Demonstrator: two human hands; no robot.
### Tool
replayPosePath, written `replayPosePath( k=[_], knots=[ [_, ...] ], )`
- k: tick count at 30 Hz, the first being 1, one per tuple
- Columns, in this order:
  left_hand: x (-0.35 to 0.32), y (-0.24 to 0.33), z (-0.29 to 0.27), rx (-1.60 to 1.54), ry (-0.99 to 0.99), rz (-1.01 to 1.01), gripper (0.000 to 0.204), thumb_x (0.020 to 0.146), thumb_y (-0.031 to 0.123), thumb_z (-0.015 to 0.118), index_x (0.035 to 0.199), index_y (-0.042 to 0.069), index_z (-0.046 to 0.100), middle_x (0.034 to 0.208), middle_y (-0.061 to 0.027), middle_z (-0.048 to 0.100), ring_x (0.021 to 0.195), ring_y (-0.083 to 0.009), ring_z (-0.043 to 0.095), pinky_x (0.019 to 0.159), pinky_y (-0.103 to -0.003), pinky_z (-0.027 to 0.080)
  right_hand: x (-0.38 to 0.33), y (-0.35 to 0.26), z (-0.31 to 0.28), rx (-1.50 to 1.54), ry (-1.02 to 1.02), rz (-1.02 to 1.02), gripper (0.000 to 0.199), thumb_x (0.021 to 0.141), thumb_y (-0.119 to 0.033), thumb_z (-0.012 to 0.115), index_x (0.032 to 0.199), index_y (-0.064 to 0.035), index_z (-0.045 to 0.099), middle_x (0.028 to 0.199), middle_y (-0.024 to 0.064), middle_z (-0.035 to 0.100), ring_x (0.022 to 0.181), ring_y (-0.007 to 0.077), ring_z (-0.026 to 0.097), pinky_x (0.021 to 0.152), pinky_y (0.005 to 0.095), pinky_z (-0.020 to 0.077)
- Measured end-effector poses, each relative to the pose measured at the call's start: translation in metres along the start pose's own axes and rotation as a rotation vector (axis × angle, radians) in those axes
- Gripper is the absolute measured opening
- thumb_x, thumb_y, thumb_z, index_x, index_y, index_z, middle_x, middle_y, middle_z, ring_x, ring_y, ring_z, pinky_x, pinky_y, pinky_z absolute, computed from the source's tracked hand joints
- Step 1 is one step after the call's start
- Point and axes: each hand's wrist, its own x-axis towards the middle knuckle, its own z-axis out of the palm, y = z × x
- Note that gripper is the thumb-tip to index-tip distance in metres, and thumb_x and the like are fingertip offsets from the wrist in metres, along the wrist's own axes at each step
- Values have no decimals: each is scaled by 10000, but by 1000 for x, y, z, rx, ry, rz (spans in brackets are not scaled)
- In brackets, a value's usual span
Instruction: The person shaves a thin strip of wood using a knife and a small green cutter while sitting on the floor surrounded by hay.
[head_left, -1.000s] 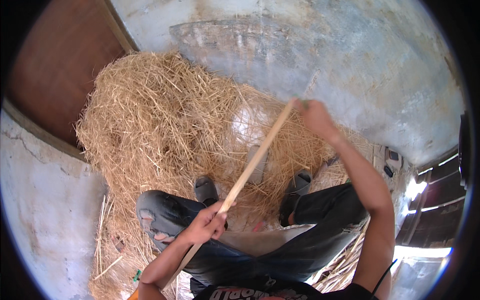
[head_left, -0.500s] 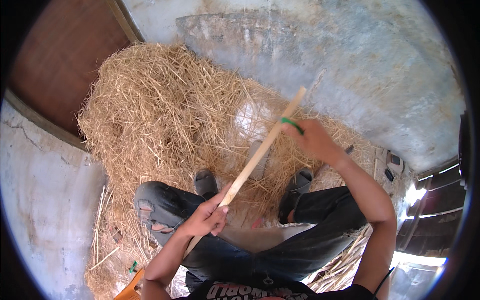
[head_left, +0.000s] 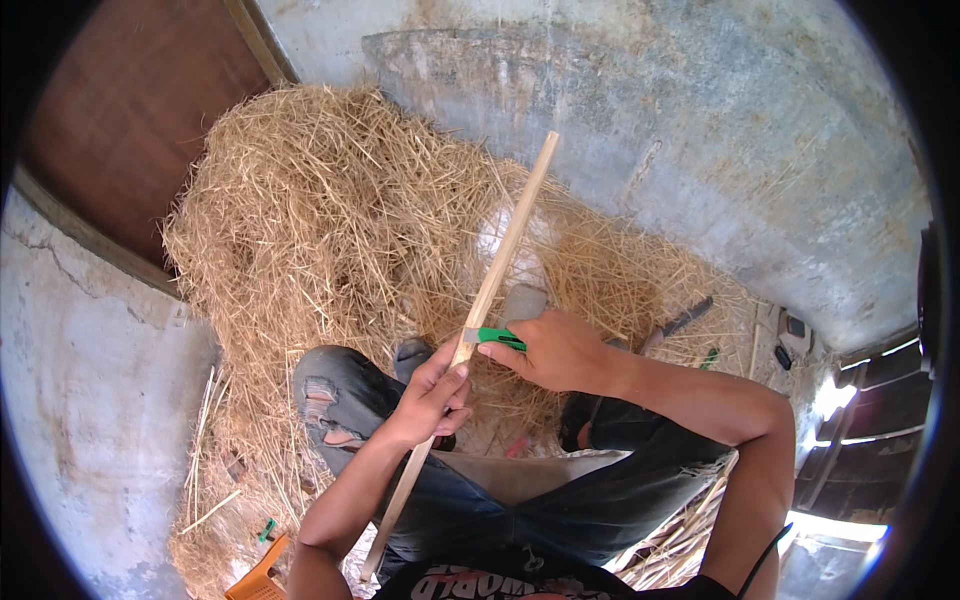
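A long, pale wooden strip slants up and away across my lap. My left hand is closed around it below its middle, with the lower end passing over my thigh. My right hand grips a green utility knife. Its blade lies against the strip just above my left fingers. Both knees are spread, in dark torn trousers, and the strip's far end points at the wall.
A big heap of straw lies ahead and left, against a grey wall. A dark curved blade and a pale device lie at the right. An orange plastic item sits at lower left; split sticks lie beside my right thigh.
My right hand has drawn the knife from near the strip's far end down toward my left hand. The strip has tilted steeper, its far end swinging up and left.
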Motion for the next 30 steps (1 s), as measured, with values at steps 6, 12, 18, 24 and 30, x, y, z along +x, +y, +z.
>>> replayPosePath(
  k=[6,12,18,24,30],
  knots=[
    [2,-2,4,42,18,18,558,1106,212,422,1617,181,201,622,22,290,403,-73,245,389,-229,253,-1,0,4,41,13,8,570,981,-567,558,756,-61,694,617,210,622,605,439,636,561,529,505],
    [3,-4,1,52,49,32,573,1105,223,430,1623,185,188,627,25,290,409,-67,257,388,-230,257,11,11,6,-68,24,-18,546,991,-560,540,816,-72,713,629,209,631,619,437,649,573,521,514],
    [-17,-13,-3,94,34,-55,564,1104,182,427,1620,188,200,653,28,342,432,-61,299,386,-233,270,41,71,5,193,336,74,603,1024,-543,495,847,-10,712,592,201,558,575,372,572,605,468,485],
    [-31,-19,-6,155,-10,-135,553,1096,160,434,1611,163,231,652,44,369,442,-55,344,393,-227,293,40,139,-23,-164,165,388,605,1054,-514,458,933,15,725,602,176,553,539,315,557,563,455,486],
    [-84,-35,-34,354,-210,-72,527,1096,163,439,1594,122,271,627,35,430,450,-58,429,427,-227,365,-58,317,-147,-240,751,904,751,1001,-616,453,851,70,720,866,330,678,728,490,641,801,545,513]
  ],
)
